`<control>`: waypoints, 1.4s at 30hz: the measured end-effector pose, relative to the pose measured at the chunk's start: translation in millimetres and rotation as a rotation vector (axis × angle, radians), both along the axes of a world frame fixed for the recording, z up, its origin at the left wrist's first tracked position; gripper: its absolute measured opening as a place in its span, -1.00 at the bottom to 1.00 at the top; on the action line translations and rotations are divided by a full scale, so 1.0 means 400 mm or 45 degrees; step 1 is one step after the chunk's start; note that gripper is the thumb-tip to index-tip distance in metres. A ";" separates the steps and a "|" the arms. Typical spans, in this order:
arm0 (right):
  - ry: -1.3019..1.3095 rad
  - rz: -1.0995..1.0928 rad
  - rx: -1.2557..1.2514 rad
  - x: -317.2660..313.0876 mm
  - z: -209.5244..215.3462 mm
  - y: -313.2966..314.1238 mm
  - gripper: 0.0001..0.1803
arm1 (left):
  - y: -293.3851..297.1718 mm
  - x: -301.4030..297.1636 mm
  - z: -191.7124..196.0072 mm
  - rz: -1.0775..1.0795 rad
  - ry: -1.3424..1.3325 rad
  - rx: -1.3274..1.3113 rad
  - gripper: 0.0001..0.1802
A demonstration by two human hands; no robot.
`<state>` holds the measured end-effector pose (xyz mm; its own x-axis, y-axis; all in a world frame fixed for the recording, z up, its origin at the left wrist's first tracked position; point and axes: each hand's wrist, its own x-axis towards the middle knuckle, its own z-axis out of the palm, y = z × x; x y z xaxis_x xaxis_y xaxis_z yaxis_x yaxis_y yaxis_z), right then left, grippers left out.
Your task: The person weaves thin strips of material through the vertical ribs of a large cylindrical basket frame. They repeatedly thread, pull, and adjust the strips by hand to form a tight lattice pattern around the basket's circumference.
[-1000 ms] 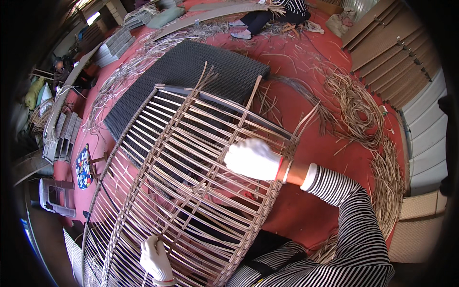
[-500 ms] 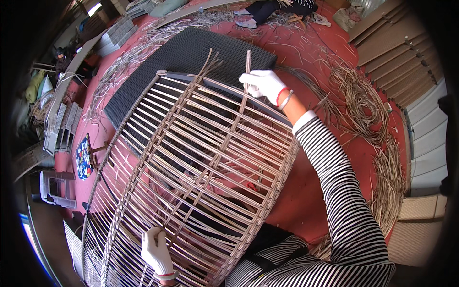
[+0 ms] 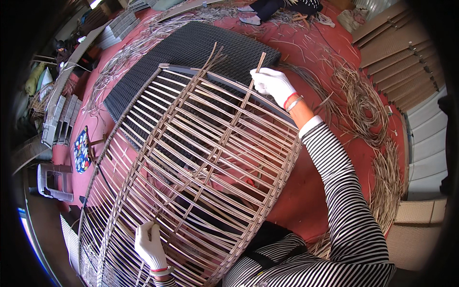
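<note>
A large curved lattice of brown-grey wicker strands (image 3: 191, 129) spreads in front of me, woven over a frame with a dark grey bar along its far edge. At that far edge my right hand (image 3: 273, 86), in a white glove, is closed round the upright end of a wicker strand bundle (image 3: 261, 61), which sticks up above the fingers. My left hand (image 3: 150, 245), also gloved in white, is closed low over the near left of the lattice. A thin strand seems to run from its fingertips into the weave; the palm hides the rest.
Beyond the lattice lies a dark woven panel (image 3: 210, 43) on the red floor (image 3: 306, 201). Loose strands (image 3: 358, 100) lie in heaps to the right. Brown woven panels (image 3: 401, 52) stack at the far right. A grey plastic crate (image 3: 53, 182) sits left; another person's legs (image 3: 260, 12) show at the back.
My right hand has moved slightly right, and the strand end it holds now leans right. My left hand has shifted slightly left and up. The lattice has shifted slightly with them.
</note>
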<state>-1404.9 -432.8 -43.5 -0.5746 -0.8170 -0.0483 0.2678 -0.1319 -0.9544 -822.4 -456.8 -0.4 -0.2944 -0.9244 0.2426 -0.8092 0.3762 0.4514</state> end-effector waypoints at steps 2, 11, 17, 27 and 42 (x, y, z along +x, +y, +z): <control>-0.066 -0.014 -0.081 -0.003 -0.022 0.006 -0.74 | -0.001 0.003 0.004 -0.014 -0.012 0.048 -0.90; 0.016 -0.007 -0.408 -0.140 -0.031 0.050 -0.51 | -0.021 0.023 -0.020 0.006 0.148 0.171 -0.90; 0.219 -0.169 0.215 -0.137 0.066 -0.020 -0.63 | -0.013 0.010 -0.025 0.026 0.144 0.085 -0.89; 0.349 -0.215 -0.065 -0.085 0.124 -0.039 -0.75 | 0.001 0.003 -0.029 0.058 0.133 0.053 -0.88; 0.432 -0.416 0.034 -0.059 0.142 0.006 -0.75 | 0.005 0.000 -0.044 0.049 0.201 -0.041 -0.89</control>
<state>-1428.5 -430.6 13.2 -0.7883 -0.5918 0.1682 -0.1113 -0.1318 -0.9850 -822.5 -454.7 -18.0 -0.2151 -0.9251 0.3128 -0.7434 0.3628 0.5619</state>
